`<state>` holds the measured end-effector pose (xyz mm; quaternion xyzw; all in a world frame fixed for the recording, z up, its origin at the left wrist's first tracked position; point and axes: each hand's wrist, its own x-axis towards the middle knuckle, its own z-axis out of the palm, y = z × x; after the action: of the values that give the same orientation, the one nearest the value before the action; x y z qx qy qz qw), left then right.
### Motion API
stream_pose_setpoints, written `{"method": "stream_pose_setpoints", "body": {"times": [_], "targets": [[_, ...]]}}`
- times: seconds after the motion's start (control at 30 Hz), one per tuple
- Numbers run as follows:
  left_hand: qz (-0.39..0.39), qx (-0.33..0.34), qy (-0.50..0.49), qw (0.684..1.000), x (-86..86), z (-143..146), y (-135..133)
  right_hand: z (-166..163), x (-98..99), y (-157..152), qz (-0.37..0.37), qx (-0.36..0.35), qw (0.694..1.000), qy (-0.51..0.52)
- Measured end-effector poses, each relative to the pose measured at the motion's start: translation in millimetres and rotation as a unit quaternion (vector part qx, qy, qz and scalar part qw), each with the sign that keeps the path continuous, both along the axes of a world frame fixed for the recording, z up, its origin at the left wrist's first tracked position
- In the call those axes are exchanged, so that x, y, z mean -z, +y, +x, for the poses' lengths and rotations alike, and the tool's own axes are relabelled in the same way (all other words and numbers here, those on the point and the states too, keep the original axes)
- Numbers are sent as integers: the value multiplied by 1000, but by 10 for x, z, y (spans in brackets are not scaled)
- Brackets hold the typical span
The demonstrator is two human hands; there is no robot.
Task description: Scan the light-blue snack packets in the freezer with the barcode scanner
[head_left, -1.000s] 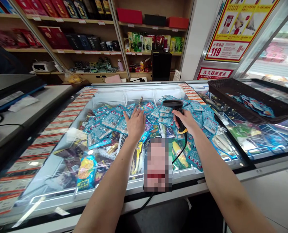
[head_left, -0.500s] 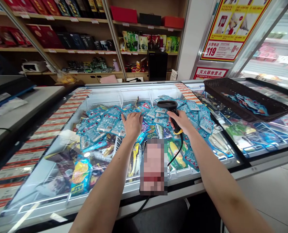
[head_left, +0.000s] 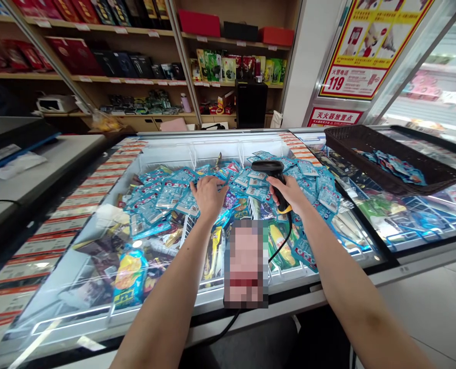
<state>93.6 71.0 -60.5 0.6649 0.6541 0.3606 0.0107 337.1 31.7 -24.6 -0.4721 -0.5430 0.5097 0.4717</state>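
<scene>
My right hand point(head_left: 291, 193) is wrapped round the handle of a black barcode scanner point(head_left: 271, 171) with a yellow band, its cable running back toward me. The scanner's head points over a pile of blue snack packets point(head_left: 166, 193) spread on the glass lid of a chest freezer point(head_left: 97, 279). My left hand point(head_left: 208, 196) rests on the pile with its fingers curled down onto one blue packet at the middle of the heap.
A dark woven basket point(head_left: 370, 141) with several blue packets sits on the freezer lid at right. A grey counter point(head_left: 47, 171) stands at left. Shelves of boxed goods point(head_left: 136, 66) line the back wall. A blurred patch point(head_left: 246, 264) lies near the freezer's front edge.
My left hand went from flat and spread over the packets to fingers curled onto one. The view shifted slightly; the right hand keeps its hold on the scanner.
</scene>
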Motion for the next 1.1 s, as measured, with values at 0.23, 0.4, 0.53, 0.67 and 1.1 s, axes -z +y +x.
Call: {"method": "stream_pose_setpoints", "body": {"times": [0.23,0.4,0.53,0.67,1.1], "targets": [[29,-31,-67,997,-95,29,-32,5,13,9,-2,9,1000,11],[80,-76,-110,988,-80,-40,-47,21,49,21,16,-5,1000,25],[127,-109,-151,974,-68,-136,-8,23,47,17,13,-5,999,35],[155,-101,-226,956,-75,-205,35,23,41,15,10,-8,999,48],[124,0,-404,906,29,-273,123,1,-157,-168,61,-112,990,-55]]}}
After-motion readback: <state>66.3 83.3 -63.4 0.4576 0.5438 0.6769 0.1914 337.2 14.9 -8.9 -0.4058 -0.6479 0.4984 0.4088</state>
